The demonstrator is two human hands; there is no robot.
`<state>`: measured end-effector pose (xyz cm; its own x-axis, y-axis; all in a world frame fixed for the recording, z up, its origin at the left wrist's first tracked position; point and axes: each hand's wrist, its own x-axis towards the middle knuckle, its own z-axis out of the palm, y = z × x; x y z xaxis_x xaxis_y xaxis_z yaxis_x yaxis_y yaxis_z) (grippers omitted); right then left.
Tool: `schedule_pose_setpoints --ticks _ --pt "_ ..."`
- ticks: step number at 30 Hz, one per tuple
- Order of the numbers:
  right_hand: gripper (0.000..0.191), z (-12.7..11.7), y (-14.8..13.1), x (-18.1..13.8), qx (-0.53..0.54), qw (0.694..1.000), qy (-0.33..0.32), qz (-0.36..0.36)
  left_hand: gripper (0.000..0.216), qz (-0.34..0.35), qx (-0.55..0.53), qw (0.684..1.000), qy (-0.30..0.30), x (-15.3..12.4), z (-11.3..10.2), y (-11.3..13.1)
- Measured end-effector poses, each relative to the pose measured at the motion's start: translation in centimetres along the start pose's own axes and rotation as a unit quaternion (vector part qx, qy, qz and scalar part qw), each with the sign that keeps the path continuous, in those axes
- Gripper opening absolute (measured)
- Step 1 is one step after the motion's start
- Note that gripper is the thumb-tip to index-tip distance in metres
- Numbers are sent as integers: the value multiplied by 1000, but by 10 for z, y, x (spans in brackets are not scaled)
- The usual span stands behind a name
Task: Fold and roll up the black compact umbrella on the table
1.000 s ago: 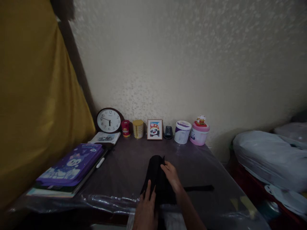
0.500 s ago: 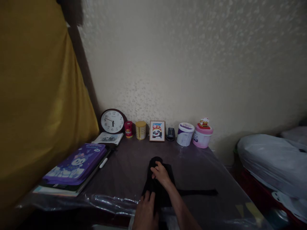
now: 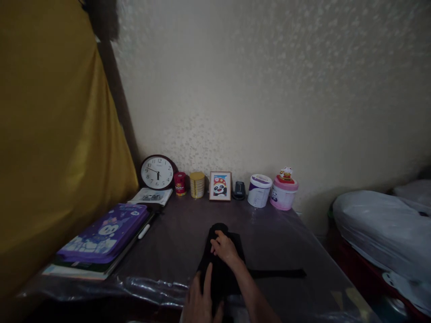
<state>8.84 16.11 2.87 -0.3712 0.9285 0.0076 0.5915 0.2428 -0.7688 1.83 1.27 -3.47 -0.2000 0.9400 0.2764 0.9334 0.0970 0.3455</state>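
A black cloth item (image 3: 220,282) lies near the front edge of the table, its rounded end pointing away from me. From its right side a narrow black strap (image 3: 279,273) stretches flat over the table. My right hand (image 3: 225,248) rests on the far part of the cloth, fingers loosely bent and apart. Closer to me, my left hand (image 3: 199,296) is at the cloth's near left edge with its fingers spread. My right forearm covers part of the cloth, so its exact kind cannot be made out.
On the left lie a purple zip case (image 3: 104,233), books and a white-capped pen (image 3: 144,231). Along the wall stand a clock (image 3: 157,172), a red tin (image 3: 180,184), a yellow tin (image 3: 197,185), a framed panda picture (image 3: 220,186) and two tubs (image 3: 259,191). Clear plastic covers the table (image 3: 182,242).
My left hand has drawn back slightly toward me and its fingers have spread. My right hand has shifted a little on the cloth. The view has tilted slightly upward.
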Motion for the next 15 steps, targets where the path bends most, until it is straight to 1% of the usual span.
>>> schedule_pose_setpoints --ticks 2,4,6,7,8,9,10,11,13,15 --pt "40 1 -1 0 -14 1000 3 1 76 35 56 995 74 2 -5 -2" --pt "40 1 -1 0 -26 1000 4 1 71 97 87 980 148 7 -11 -5" --pt "41 1 -1 0 -34 999 5 -1 63 183 94 960 191 14 -13 -9" --pt "41 1 -1 -1 -37 999 4 -2 59 225 94 950 196 17 -13 -12" --pt "41 1 -1 -1 -38 999 4 -3 56 259 94 942 192 19 -11 -13" --pt "40 1 -2 -1 -39 999 3 -4 56 279 95 938 181 21 -9 -15" --pt "40 0 -2 -1 -39 999 2 -5 58 277 94 942 165 21 -5 -16" --pt "39 0 -3 0 -39 999 2 -7 61 258 92 951 145 21 0 -16" --pt "38 0 -5 -1 -37 999 5 -9 71 186 75 975 95 17 8 -15" --pt "36 0 -7 -4 -33 999 11 -11 75 131 49 990 23 13 15 -12"
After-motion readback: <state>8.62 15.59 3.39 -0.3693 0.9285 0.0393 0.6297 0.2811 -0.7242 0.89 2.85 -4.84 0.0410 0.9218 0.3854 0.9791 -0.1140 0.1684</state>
